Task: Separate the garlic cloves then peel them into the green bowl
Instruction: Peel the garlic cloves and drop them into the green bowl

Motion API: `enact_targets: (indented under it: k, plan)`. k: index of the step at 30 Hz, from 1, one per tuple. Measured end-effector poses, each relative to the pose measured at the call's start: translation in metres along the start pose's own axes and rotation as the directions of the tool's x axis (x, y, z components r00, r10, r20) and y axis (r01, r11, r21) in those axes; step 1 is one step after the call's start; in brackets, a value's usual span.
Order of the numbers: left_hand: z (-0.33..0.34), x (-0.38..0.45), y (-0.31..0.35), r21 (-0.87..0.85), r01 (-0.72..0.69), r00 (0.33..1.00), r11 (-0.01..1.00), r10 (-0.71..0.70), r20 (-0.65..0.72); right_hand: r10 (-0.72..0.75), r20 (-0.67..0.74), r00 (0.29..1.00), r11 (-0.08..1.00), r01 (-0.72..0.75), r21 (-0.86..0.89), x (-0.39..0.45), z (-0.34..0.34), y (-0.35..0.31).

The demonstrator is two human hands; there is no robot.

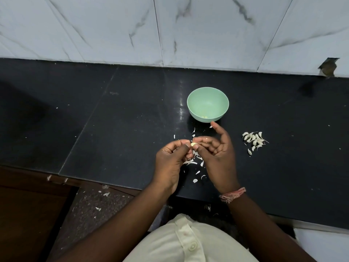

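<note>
peel scraps under hands, cloves aside

Black counter, green bowl, garlic cloves, peels

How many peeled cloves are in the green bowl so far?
2, as far as the view shows: two small pale cloves lie side by side at the bottom of the green bowl, near its front wall. The front rim may hide more.
</note>
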State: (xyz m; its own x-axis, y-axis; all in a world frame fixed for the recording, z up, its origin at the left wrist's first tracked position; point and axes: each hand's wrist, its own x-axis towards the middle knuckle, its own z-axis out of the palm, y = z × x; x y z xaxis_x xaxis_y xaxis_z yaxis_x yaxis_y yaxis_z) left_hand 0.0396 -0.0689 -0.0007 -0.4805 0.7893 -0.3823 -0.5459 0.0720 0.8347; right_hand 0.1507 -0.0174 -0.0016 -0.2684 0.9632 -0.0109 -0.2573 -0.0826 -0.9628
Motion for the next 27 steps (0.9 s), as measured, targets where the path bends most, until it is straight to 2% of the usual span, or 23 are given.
enact_targets:
  k: [8, 14, 19, 22, 27]
  plan:
    - [-0.003, 0.003, 0.001, -0.106, 0.089, 0.996, 0.99, -0.087, 0.025, 0.037, 0.004, 0.999, 0.999, -0.038, 0.035, 0.001, 0.001, 0.0]
    - [-0.005, 0.001, -0.005, -0.049, 0.021, 0.997, 0.999, -0.017, 0.071, 0.053, -0.054, 0.997, 0.998, -0.051, 0.043, 0.001, 0.002, 0.001]
    - [-0.004, -0.002, -0.004, -0.058, -0.037, 0.999, 0.998, 0.038, 0.018, 0.011, -0.004, 1.0, 0.996, -0.011, -0.09, -0.005, 0.005, -0.004]
    - [-0.004, -0.002, -0.004, -0.093, -0.06, 0.996, 0.994, 0.066, 0.063, -0.019, 0.031, 0.999, 0.987, 0.024, -0.158, -0.009, 0.006, -0.008]
    - [-0.002, -0.004, -0.006, -0.096, -0.086, 0.989, 0.992, 0.096, 0.108, -0.134, 0.013, 0.991, 0.939, 0.131, -0.317, -0.009, 0.005, -0.013]
